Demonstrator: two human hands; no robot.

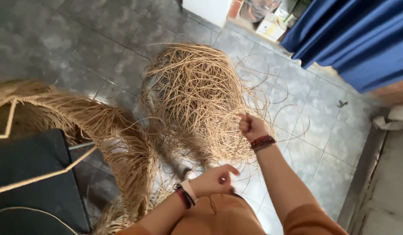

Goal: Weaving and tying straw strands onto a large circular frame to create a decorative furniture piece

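Gripping thin strands, the right hand [250,126] is clenching in a fist against the big tangle of tan fibre [197,100] sitting on the tiled floor [314,130], while the left hand [213,180] is pinching a strand nearer the body. Pulling hard is risking knots tightening — or a strand snapping — since the loops are crossing everywhere.

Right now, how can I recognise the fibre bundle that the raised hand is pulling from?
On the grey tiled floor, below the blue curtain, the right hand grips the loose fibre bundle. Unlike the fringed woven piece to its left, it is a tangled round mass.
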